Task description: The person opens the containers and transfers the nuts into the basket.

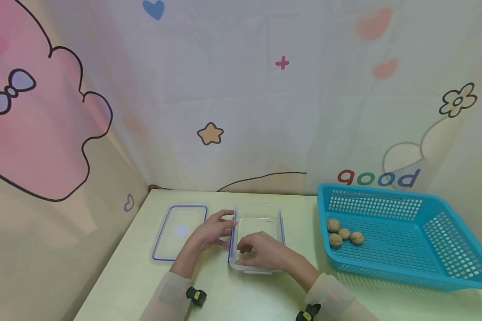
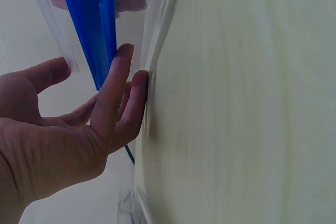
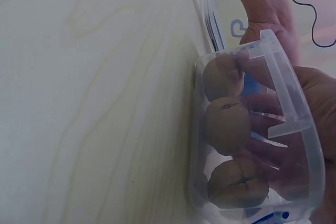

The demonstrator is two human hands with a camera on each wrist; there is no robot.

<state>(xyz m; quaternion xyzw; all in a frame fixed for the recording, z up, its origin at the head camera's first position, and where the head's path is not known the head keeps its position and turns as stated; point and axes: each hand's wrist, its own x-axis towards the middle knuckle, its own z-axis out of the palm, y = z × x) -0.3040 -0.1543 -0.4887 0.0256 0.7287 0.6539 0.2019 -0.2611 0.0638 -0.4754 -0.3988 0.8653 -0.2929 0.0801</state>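
A clear plastic food box (image 1: pixel 257 214) with blue side clips stands on the table. Beside its left wall is my left hand (image 1: pixel 214 231). In the left wrist view, its fingers (image 2: pixel 113 87) lie against that wall near the blue clip (image 2: pixel 86 30). My right hand (image 1: pixel 265 250) reaches down into the near end of the box with bent fingers. Through the plastic, the right wrist view shows three walnuts (image 3: pixel 228 125) in a row on the floor. Thumb and fingers are around the leftmost walnut (image 3: pixel 220 80); their contact is partly hidden.
The box's lid (image 1: pixel 166 240), clear with a blue seal, lies flat at the left. A blue perforated basket (image 1: pixel 393 236) stands at the right, with several walnuts (image 1: pixel 344 233) in its left part. A printed cloth (image 1: pixel 241 98) hangs behind the table.
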